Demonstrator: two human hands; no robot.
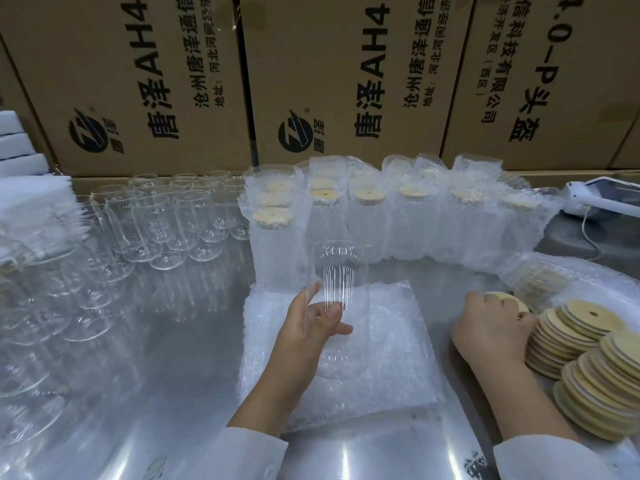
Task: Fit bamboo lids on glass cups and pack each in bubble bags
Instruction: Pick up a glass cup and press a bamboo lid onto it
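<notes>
While my left hand (311,327) grips a clear glass cup (337,271) upright over the flat bubble-bag stack (398,341), fingers curled round its wall, my right hand (491,327) pinches one bamboo lid (509,299) beside the lid stacks (588,375).

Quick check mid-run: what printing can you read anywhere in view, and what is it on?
"唐泽AH4." and "沧州唐泽通信": left cardboard box, printed sideways.
"唐泽AH4." and "沧州唐泽通信": middle cardboard box, also sideways.
"4.0-P头盔", "信科技有限公司", "(西区)": right cardboard box.
Lines starting "地址:" on the left and middle boxes: too small to read whole.
Logo near the front edge of the table: blurred, unreadable.
</notes>
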